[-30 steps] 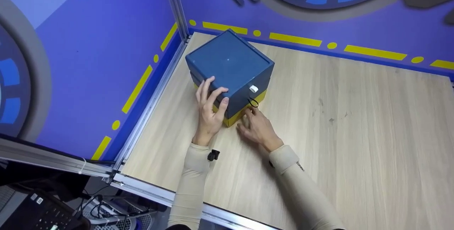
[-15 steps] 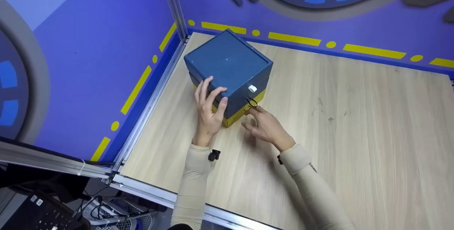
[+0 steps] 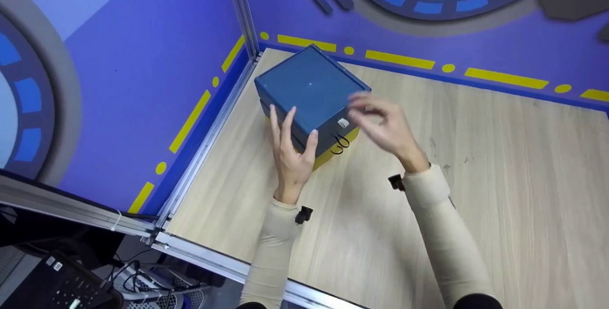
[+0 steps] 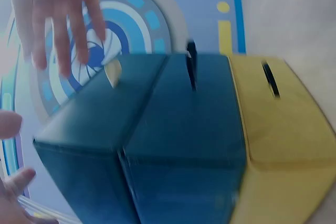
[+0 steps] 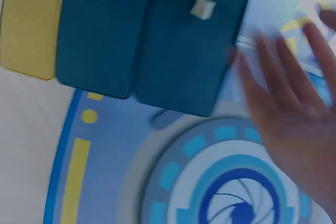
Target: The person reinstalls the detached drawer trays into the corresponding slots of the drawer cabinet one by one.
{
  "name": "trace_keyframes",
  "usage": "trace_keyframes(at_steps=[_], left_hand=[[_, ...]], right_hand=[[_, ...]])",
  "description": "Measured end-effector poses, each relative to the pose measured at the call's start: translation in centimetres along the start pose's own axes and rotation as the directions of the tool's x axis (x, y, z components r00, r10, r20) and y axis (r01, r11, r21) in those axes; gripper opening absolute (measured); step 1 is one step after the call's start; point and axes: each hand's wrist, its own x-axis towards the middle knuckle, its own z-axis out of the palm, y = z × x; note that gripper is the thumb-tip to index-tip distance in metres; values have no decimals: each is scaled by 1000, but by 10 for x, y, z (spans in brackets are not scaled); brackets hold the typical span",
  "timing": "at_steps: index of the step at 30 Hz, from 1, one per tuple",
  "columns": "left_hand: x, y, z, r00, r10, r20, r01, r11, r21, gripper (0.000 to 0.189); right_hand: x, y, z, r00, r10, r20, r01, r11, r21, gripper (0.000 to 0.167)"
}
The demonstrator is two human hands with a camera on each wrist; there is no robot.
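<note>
A three-tier drawer box, two tiers dark blue and the bottom one yellow, stands cornerwise on the table. A white pull tab sticks out of the top tier. Black pull loops hang from the middle and bottom tiers. My left hand rests against the box's left side with fingers extended and thumb near the front corner. My right hand, blurred, is raised by the top right corner, beside the white tab. In the right wrist view its loosely spread fingers hold nothing.
Blue-purple printed panels wall the table's left and back sides, meeting at a metal post behind the box. A metal rail edges the table's front. A black laptop and cables lie below at the lower left.
My right hand has left the area by the bottom tier and risen to the top right corner. My left fingers have straightened and shifted slightly on the box. The box stays put.
</note>
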Motion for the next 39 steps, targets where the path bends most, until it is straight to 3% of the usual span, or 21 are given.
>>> trace_keyframes(at_steps=[3, 7, 11, 14, 20, 25, 30, 35, 39], left_hand=[[2, 5, 11, 998, -67, -11, 66, 998, -24, 72], [8, 2, 19, 994, -107, -33, 104, 992, -67, 73], [8, -2, 23, 990, -131, -45, 126, 987, -97, 73], [7, -5, 27, 990, -136, -46, 131, 985, -110, 75], [4, -8, 36, 990, -130, -50, 125, 987, -98, 77], [6, -8, 43, 989, -139, -42, 134, 986, -102, 80], [15, -9, 47, 994, -108, -14, 106, 987, -123, 79], [23, -11, 51, 997, -63, 42, 70, 981, -181, 77], [27, -12, 56, 993, -44, 106, 67, 972, -226, 75]], right_hand=[[25, 13, -10, 985, -12, -170, 17, 1000, 25, 38], [46, 35, -21, 984, 135, -114, -128, 989, 70, 58], [52, 57, -21, 970, 241, -28, -233, 956, 179, 60], [48, 70, -19, 963, 267, -17, -258, 942, 216, 59], [37, 83, -15, 961, 270, -58, -250, 941, 227, 55], [24, 83, -18, 949, 296, -106, -269, 939, 213, 54], [8, 77, -21, 939, 282, -196, -251, 953, 167, 54], [-10, 74, -19, 910, 248, -331, -199, 964, 175, 49], [-23, 73, -16, 865, 205, -458, -125, 972, 199, 42]])
